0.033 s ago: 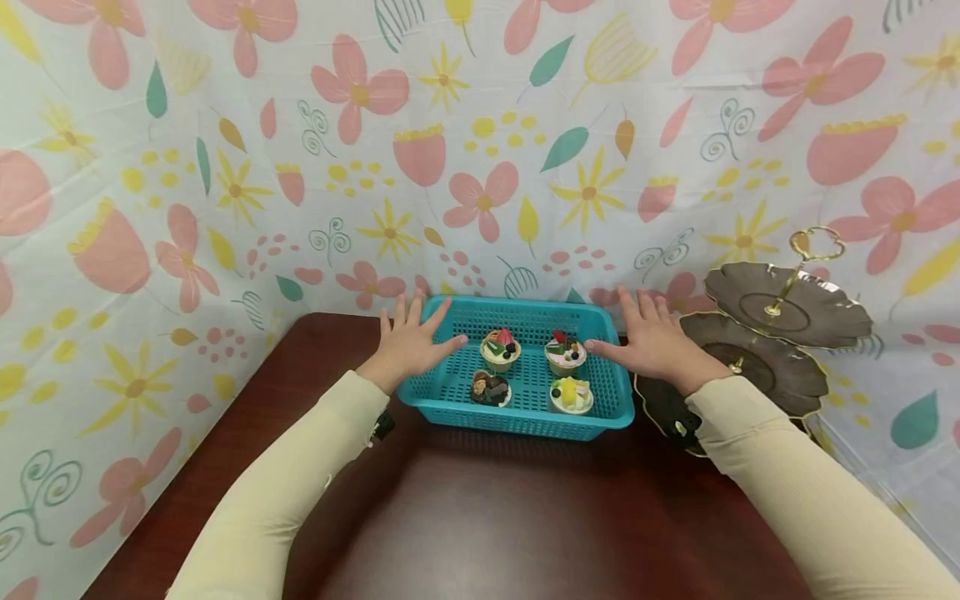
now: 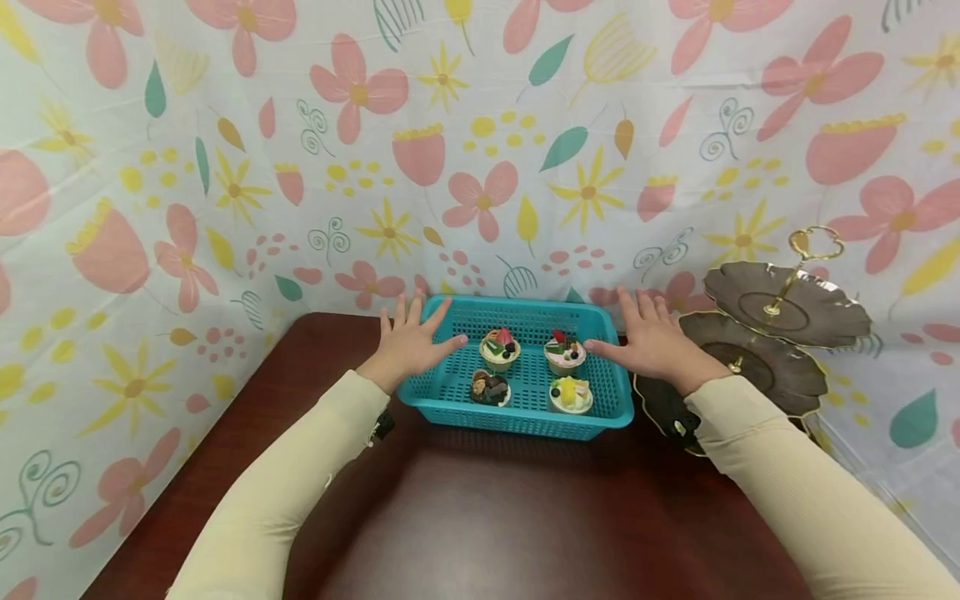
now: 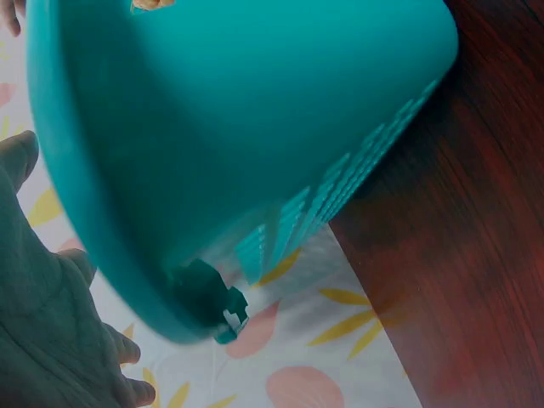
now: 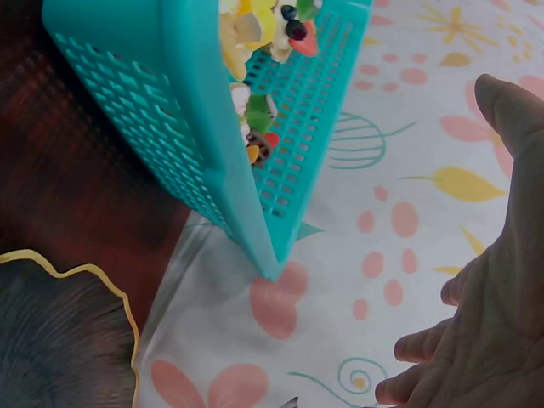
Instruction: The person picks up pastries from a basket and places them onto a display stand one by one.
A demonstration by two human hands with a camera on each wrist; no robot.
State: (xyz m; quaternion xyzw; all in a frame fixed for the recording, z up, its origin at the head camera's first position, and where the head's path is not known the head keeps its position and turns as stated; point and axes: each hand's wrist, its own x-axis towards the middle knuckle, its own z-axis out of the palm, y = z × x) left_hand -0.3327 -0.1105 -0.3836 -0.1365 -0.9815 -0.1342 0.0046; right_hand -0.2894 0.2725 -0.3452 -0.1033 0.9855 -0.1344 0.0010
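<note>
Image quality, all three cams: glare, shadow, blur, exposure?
Head: pale glare on the glossy dark-red wooden table, darker shadow just in front of the teal perforated plastic basket; left wrist: basket's near rim looks soft, left hand dim; right wrist: right hand dark against the brighter white floral-print cloth.

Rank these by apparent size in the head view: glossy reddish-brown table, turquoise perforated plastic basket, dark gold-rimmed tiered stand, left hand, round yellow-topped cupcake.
1. Table
2. Basket and stand: too alike to rank, the stand partly hidden
3. Left hand
4. Cupcake
</note>
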